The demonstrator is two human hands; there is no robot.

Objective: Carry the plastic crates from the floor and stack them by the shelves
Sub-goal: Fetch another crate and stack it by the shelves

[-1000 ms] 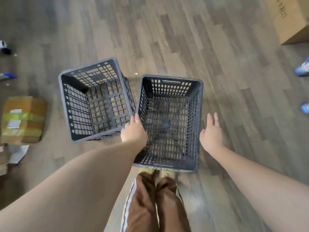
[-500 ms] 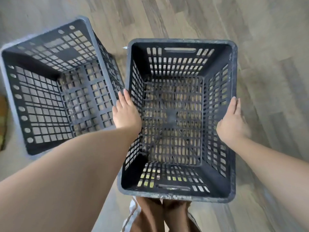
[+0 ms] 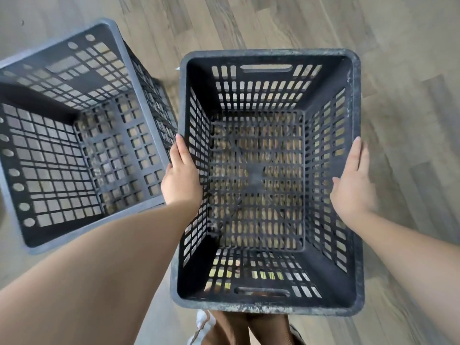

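Right crate: dark grey slotted plastic, open side up, straight under my view; its scuffed near rim runs just above my knees. Handle slots show in the near and far end walls. Through the slotted bottom I see the wood floor.
Left crate: same kind of crate, just beside the right one, turned at an angle to it. Its near right corner lies close against the right crate's left wall; I cannot tell whether they touch.
Left hand: laid along the right crate's left rim, in the gap between the two crates. Grip: fingers straight and pressed together, flat against the rim and outer wall, curled round nothing that I can see.
Right hand: at the right crate's right rim, palm turned inward to the wall. Grip: fingers straight and together, thumb spread a little apart; the hand is blurred, and I cannot tell whether the palm touches the rim.
Floor: grey-brown wood planks running on the slant. I cannot tell whether the right crate stands on it or is already off it.
Legs: brown ribbed trousers at the bottom edge, just below the right crate.
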